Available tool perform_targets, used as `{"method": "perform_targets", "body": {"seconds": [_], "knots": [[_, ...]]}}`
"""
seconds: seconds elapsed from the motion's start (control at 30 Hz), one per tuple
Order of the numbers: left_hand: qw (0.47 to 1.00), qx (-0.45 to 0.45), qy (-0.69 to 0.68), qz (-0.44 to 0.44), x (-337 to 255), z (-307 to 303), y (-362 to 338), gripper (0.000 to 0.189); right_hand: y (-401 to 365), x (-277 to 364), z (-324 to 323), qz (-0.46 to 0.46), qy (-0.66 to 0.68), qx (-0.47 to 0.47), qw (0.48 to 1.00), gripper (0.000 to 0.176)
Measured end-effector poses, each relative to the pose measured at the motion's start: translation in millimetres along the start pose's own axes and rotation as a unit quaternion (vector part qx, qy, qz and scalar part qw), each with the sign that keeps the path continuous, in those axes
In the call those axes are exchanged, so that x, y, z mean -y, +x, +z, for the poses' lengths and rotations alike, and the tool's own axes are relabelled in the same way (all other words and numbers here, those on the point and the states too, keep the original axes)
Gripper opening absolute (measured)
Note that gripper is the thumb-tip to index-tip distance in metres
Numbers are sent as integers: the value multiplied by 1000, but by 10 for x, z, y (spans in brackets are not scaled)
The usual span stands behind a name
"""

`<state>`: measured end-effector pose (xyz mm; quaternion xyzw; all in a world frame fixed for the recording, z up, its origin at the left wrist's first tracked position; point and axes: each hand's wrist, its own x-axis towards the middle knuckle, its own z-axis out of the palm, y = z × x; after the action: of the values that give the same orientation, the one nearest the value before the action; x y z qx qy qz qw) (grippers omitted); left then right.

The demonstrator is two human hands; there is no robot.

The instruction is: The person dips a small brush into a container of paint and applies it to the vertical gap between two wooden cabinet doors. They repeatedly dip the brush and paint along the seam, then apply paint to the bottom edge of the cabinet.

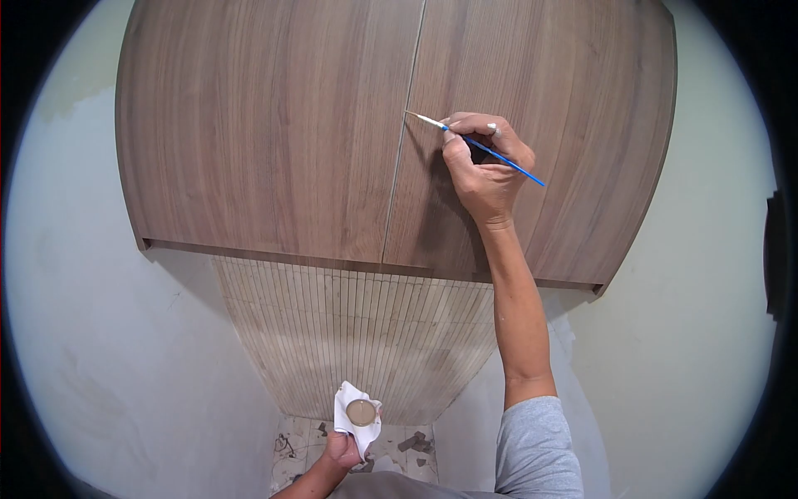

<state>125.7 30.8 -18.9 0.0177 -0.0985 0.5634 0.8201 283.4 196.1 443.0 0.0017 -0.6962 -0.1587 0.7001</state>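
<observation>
My right hand is raised against a wood-grain wall cabinet and grips a thin blue-handled paintbrush. The brush tip touches the vertical seam between the two doors, near the top. Low down near my body, my left hand holds a small round container of brownish paint wrapped in a white cloth.
Under the cabinet runs a ribbed, pale wood panel. Light plastered walls close in on both sides. The tiled floor below has scattered debris and small scraps.
</observation>
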Motion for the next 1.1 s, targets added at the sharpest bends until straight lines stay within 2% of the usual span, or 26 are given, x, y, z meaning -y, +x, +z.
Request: {"method": "perform_targets", "body": {"seconds": [0.03,0.13,0.23,0.33,0.53,0.77,1.1], "knots": [[1000,3,-11,-6,3,22,0,52,1,0,4,-1,-1,0,1000,10],[993,-79,86,23,39,186,-10,45,4,-19,13,-9,-8,0,1000,10],[1000,1,-8,7,21,80,0,50,2,-18,14,-14,-17,2,1000,9],[1000,16,-15,-15,3,41,0,49,5,0,10,-13,-32,4,999,9],[1000,-27,7,5,11,32,-17,48,-19,-5,-18,8,-26,24,999,10],[999,-23,9,28,38,91,-32,48,-34,-9,-51,17,-23,49,998,9],[999,-28,14,28,39,81,-46,49,-41,-43,-9,8,-43,14,999,9]]}}
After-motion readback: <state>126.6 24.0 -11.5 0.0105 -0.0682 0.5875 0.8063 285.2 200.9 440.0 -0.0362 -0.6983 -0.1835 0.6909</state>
